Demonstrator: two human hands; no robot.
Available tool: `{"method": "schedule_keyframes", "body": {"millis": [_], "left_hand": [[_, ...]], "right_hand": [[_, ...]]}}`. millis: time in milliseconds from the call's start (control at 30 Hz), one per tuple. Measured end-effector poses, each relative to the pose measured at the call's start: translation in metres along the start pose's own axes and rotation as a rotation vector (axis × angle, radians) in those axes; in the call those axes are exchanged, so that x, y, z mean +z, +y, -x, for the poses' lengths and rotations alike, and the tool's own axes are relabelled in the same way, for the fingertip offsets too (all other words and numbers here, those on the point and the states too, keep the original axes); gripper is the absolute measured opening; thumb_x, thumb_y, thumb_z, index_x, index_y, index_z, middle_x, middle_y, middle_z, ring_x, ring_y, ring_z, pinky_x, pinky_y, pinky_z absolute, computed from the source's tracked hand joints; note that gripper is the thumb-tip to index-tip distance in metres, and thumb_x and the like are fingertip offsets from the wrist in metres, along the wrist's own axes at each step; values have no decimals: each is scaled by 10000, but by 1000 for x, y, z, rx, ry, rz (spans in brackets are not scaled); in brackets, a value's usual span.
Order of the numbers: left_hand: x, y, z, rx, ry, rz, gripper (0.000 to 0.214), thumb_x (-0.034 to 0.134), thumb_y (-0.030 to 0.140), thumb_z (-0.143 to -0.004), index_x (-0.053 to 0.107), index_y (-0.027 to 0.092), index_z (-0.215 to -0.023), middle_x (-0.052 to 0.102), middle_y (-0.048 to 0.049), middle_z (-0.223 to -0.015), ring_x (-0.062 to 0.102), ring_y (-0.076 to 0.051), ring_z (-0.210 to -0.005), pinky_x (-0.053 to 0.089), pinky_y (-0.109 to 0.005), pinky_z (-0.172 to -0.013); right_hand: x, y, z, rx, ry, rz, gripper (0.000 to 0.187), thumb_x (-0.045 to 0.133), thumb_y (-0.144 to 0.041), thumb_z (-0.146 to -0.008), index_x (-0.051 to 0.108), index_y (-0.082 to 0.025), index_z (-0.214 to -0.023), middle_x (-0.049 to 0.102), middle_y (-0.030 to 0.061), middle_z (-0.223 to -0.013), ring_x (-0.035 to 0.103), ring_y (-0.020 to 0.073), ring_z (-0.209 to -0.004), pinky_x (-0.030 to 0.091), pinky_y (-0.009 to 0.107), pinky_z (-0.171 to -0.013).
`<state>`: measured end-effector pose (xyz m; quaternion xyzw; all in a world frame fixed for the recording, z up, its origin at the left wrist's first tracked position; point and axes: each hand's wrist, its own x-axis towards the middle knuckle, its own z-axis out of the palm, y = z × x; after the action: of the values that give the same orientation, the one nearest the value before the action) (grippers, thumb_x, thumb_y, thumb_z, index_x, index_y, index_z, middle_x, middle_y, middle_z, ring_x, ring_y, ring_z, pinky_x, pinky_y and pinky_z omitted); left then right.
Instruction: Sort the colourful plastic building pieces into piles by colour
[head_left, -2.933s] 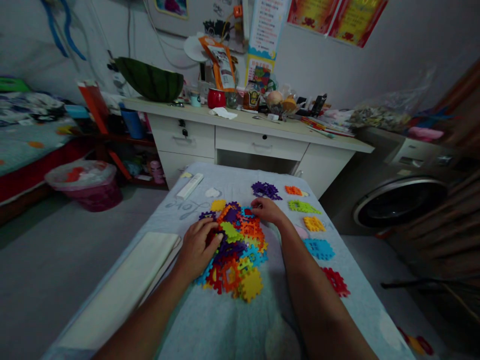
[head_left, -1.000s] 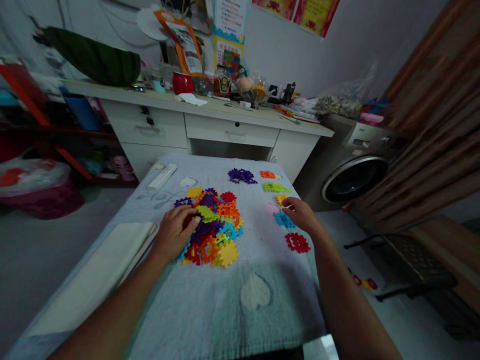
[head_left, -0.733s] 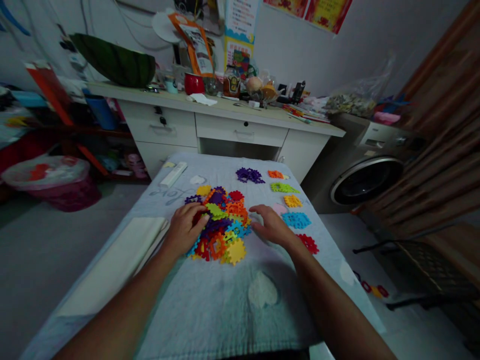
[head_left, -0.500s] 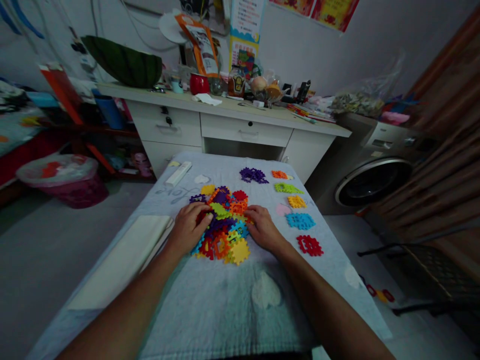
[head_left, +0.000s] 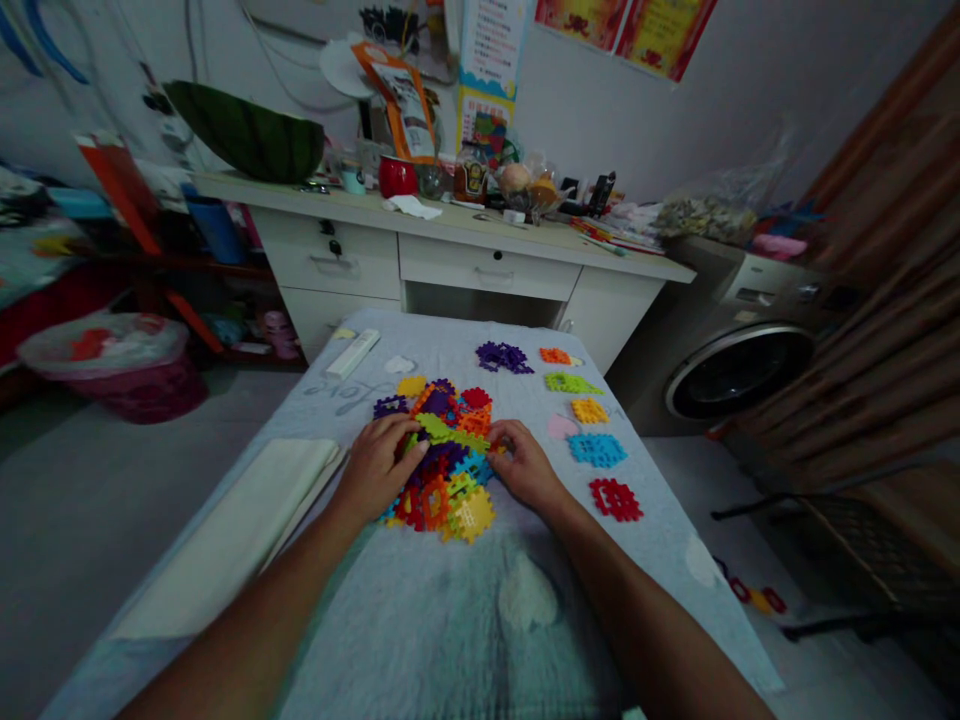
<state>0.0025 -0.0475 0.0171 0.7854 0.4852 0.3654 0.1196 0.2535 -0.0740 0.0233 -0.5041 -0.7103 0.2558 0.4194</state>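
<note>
My left hand (head_left: 381, 462) is closed on the left end of light-green toothed interlocking blocks (head_left: 451, 434), thumb and fingers pinched. My right hand (head_left: 526, 466) is at their right end, its fingers curled in and the fingertips meeting the green edge. The green blocks are raised slightly over a mixed pile of toothed plastic blocks (head_left: 433, 502) in red, orange, yellow, blue and purple. A yellow block (head_left: 472, 512) lies at the pile's near edge. Part of the pile is hidden under the green blocks and my hands.
Sorted by colour on the cloth-covered table (head_left: 465, 620) are purple blocks (head_left: 504, 357), orange (head_left: 555, 355), green (head_left: 570, 383), yellow (head_left: 589, 411), blue (head_left: 596, 450) and red (head_left: 616, 499). A folded cream cloth (head_left: 232, 540) and white box (head_left: 353, 354) lie left. Behind stands a cluttered desk (head_left: 487, 255).
The light-green blocks have been drawn across to the right and now span between both hands. My right hand has closed in at their end. The view has shifted slightly.
</note>
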Motion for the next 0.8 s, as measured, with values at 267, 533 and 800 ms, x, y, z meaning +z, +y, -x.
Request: {"method": "schedule_keyframes", "body": {"millis": [267, 533, 800], "left_hand": [[1, 1, -1, -11, -6, -3, 328, 484, 462, -904, 629, 207, -1050, 622, -81, -1171, 561, -252, -1101, 432, -445, -976], [0, 3, -1, -6, 9, -6, 335, 481, 474, -899, 629, 213, -1047, 625, -78, -1163, 564, -253, -1096, 442, -442, -969], [-1, 5, -1, 2, 4, -10, 341, 475, 470, -901, 630, 202, -1044, 622, -88, -1160, 561, -256, -1099, 440, -440, -967]], "right_hand": [[-1, -2, -2, 114, 2, -39, 29, 618, -203, -789, 613, -204, -817, 620, 14, -890, 574, 176, -898, 454, 319, -847], [3, -7, -1, 86, 65, 283, 111, 649, -203, -793, 649, -224, -902, 590, 60, -1019, 507, 237, -1016, 379, 409, -929], [6, -2, -4, 124, 46, 299, 45, 641, -198, -787, 639, -210, -831, 576, 54, -978, 498, 219, -968, 372, 389, -914]]}}
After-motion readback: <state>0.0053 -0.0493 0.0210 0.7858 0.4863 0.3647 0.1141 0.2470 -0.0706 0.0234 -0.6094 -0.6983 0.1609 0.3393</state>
